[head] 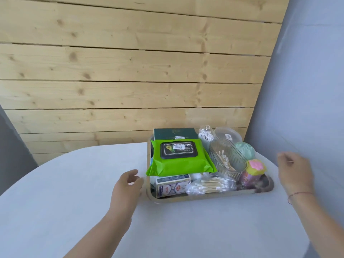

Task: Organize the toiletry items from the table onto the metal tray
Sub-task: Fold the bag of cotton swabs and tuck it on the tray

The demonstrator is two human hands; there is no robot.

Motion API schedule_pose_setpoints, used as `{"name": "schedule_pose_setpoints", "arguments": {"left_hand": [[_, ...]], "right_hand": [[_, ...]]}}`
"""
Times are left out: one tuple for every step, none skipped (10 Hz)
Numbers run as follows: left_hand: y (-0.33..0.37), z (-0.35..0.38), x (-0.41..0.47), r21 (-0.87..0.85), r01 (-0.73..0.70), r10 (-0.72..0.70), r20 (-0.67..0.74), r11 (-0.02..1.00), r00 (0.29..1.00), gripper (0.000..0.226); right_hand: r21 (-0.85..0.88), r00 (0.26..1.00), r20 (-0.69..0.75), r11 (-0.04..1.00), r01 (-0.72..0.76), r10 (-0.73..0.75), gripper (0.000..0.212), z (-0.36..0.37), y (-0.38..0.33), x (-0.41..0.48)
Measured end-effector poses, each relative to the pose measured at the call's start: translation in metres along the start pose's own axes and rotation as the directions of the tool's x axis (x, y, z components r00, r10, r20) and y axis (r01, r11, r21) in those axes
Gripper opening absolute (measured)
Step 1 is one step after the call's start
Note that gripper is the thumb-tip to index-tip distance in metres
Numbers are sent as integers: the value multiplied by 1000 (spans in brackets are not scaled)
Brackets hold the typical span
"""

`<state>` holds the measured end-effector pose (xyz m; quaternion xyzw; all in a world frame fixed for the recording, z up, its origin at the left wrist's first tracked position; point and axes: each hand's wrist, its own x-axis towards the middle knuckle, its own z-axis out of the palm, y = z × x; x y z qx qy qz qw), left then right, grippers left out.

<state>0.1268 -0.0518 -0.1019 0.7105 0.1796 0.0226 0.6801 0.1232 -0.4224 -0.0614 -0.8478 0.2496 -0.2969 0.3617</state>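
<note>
Pale wooden planks back a grey table (74,183) that shows bare everywhere except where the metal tray (204,196) sits. The left hand (128,185) hovers with fingers loosely curled and slightly spread, holding nothing, its fingertips just beside the tray's left rim. The right hand (294,170) is off the tray's right side, fingers apart and relaxed, also empty.

Judging by this, the sorting looks finished or nearly so: no loose item lies on the table near either hand. Just past the left fingertips, the green wipes pack (178,161) lies flat on top of the pile, its long axis running left to right, lid up. Below it sit a small box (173,187) and a bag of cotton swabs (210,185); toward the right fingers stand a clear holder (228,157) and a pink bottle (251,175).
</note>
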Motion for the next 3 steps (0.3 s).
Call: {"name": "schedule_pose_setpoints", "arguments": {"left_hand": [[27,-14,25,71,-161,165,-63,984,984,28],[56,-24,54,150,-246,252,-22,958,967,43],[102,-54,68,141,-152,124,190,978,974,48]], "right_hand": [[99,992,-80,989,108,-101,17,11,-25,45],[214,973,-21,950,227,-228,22,19,-73,87],[313,963,104,927,205,-248,41,14,-124,88]]}}
